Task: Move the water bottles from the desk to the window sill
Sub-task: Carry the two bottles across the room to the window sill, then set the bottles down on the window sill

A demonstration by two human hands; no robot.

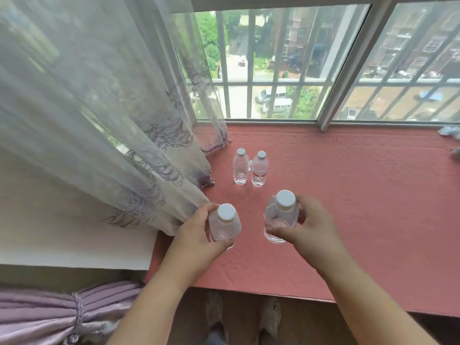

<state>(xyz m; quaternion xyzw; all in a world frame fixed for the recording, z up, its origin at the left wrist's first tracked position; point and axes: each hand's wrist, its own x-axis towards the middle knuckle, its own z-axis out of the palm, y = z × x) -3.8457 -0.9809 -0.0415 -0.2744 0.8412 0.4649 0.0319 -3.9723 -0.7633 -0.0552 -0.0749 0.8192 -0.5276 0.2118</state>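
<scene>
Bottles stand upright in both grips: left hand (196, 235) wraps one bottle (224, 226), right hand (307, 225) another (281, 217). Both hang just above the pink sill (361, 195), nearer than the standing pair (251, 169), so straight down looks right.

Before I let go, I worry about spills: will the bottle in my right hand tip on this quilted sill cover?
The bottle looks water-filled and capped, so likely bottom-heavy and sealed. The pink cover is wrinkled, so it may wobble. Two bottles already stand upright there, suggesting it holds.
</scene>
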